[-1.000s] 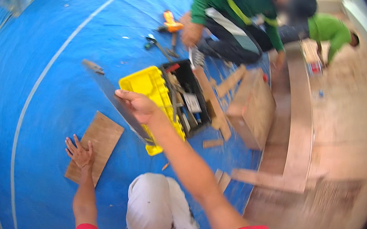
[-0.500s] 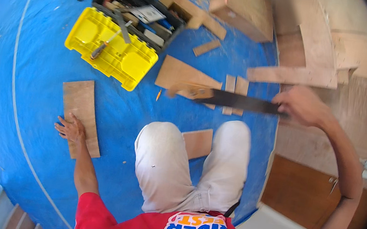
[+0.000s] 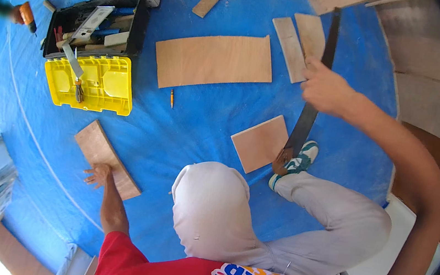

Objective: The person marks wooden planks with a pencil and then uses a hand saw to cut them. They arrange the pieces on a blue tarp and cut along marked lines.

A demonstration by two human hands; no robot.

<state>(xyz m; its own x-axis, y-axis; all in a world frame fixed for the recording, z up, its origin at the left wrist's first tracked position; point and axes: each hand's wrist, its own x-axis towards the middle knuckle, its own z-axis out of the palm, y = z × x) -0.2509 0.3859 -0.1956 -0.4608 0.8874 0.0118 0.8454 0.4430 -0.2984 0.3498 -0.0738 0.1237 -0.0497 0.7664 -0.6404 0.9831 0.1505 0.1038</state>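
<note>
My left hand (image 3: pixel 99 175) lies with fingers spread on a rectangular wooden board (image 3: pixel 101 147), which rests slantwise on the blue sheet. On the other side, my right hand (image 3: pixel 326 88) is closed over the middle of a handsaw's dark blade (image 3: pixel 305 121). The tip of the handsaw points away from me, and its brown handle overlaps my green-and-white shoe (image 3: pixel 305 155). Just beyond the right fingers are two narrow wooden strips (image 3: pixel 289 46). A squarish board (image 3: pixel 258 141) sits beside the saw's handle end.
A black toolbox (image 3: pixel 138 29) full of tools stands at the far left, its yellow lid (image 3: pixel 93 84) folded open with a screwdriver (image 3: pixel 78 91) on it. A wide plywood piece (image 3: pixel 213 61) and an orange pencil (image 3: pixel 172 98) lie mid-sheet. Another person's hand holds an orange drill (image 3: pixel 27 15).
The saw has swung from crosswise to lengthwise, handle toward me, and my right hand is now at mid-blade. My right leg has folded outward. My left hand stays on its board, which looks turned.
</note>
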